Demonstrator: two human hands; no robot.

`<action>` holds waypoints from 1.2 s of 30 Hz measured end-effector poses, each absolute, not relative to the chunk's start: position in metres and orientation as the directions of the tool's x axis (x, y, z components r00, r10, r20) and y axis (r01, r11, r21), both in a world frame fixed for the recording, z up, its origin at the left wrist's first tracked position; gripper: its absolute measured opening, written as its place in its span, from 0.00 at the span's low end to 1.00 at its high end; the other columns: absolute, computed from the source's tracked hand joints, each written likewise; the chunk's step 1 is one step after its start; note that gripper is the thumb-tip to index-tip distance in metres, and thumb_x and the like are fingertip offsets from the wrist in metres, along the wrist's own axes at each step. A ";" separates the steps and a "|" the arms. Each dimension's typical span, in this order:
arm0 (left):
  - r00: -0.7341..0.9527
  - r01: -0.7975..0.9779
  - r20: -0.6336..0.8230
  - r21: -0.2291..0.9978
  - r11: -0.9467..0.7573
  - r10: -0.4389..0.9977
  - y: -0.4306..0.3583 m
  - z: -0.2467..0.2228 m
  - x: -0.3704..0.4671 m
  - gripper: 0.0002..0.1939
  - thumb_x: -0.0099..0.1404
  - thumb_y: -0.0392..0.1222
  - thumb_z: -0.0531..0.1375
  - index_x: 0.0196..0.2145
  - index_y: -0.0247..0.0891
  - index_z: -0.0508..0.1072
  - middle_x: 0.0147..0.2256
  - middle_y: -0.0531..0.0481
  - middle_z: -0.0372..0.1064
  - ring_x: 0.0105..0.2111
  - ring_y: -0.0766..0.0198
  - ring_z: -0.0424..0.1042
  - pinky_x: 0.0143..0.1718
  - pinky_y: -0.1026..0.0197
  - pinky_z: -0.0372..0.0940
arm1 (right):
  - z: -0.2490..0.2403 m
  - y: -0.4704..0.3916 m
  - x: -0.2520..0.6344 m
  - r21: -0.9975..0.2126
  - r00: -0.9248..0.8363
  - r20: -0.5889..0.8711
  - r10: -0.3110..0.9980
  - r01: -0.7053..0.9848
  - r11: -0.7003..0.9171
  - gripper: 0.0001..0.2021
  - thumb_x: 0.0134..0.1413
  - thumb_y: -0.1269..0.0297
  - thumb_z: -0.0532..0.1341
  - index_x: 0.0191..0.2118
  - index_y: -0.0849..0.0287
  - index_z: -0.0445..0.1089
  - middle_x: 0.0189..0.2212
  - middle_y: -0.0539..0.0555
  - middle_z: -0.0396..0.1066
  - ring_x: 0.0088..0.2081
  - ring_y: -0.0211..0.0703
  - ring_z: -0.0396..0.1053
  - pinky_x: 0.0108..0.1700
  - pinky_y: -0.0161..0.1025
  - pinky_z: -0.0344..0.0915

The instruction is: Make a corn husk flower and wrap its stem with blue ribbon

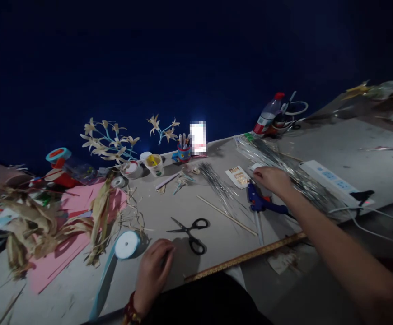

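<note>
Left hand (156,267) loosely curled between ribbon roll (127,245) and scissors (187,229) on counter (159,212); contents unclear. Right hand (273,178), fingers bent, at white piece (255,166) beside glue gun (257,201); cannot tell if gripping.

Honestly can't make out a single word or number here. The bottle (267,116) has a red-and-white label, but it's too blurry to read. Same with the little green mark on the paper cup (154,168), the yellow bit on the blue pen holder (184,155), and the brownish print on the white packet (237,177).
</note>
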State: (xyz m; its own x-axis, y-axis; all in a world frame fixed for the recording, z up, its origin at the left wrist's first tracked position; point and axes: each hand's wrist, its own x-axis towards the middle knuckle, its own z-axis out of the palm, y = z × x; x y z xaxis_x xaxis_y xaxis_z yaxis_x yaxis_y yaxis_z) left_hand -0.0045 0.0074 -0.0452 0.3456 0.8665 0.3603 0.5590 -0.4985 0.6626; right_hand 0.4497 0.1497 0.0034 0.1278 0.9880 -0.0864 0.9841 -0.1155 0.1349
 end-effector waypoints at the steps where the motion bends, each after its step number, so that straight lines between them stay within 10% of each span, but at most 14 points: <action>1: 0.344 0.557 0.366 0.661 -0.502 0.865 0.008 -0.045 -0.004 0.06 0.69 0.33 0.58 0.39 0.40 0.75 0.37 0.45 0.78 0.39 0.58 0.78 0.42 0.57 0.74 | 0.001 0.158 0.446 0.150 0.128 -0.106 0.986 0.982 -0.111 0.14 0.67 0.64 0.54 0.43 0.60 0.78 0.45 0.63 0.78 0.47 0.54 0.75 0.42 0.40 0.65; 13: 0.284 0.593 0.390 0.646 -0.480 0.876 0.009 -0.048 -0.017 0.06 0.69 0.35 0.58 0.40 0.40 0.76 0.37 0.44 0.78 0.39 0.56 0.79 0.42 0.55 0.75 | 0.010 0.201 0.432 0.269 0.156 -0.249 0.956 0.959 -0.086 0.16 0.66 0.59 0.62 0.54 0.62 0.70 0.52 0.60 0.72 0.49 0.51 0.73 0.50 0.52 0.72; 31: 0.252 0.590 0.426 0.644 -0.487 0.869 0.011 -0.044 -0.017 0.06 0.69 0.37 0.59 0.38 0.40 0.76 0.36 0.45 0.79 0.38 0.56 0.80 0.41 0.57 0.75 | 0.011 0.226 0.364 -0.002 -0.169 -0.277 0.946 0.985 0.175 0.17 0.64 0.48 0.60 0.46 0.55 0.76 0.43 0.56 0.79 0.44 0.47 0.75 0.40 0.36 0.65; 36: 0.276 0.580 0.429 0.640 -0.504 0.860 0.012 -0.042 -0.017 0.06 0.70 0.36 0.58 0.40 0.41 0.76 0.37 0.44 0.79 0.38 0.56 0.79 0.41 0.57 0.75 | -0.001 0.229 0.344 0.009 -0.143 -0.336 0.931 0.988 0.155 0.15 0.66 0.57 0.62 0.52 0.59 0.71 0.51 0.57 0.73 0.47 0.48 0.74 0.49 0.49 0.72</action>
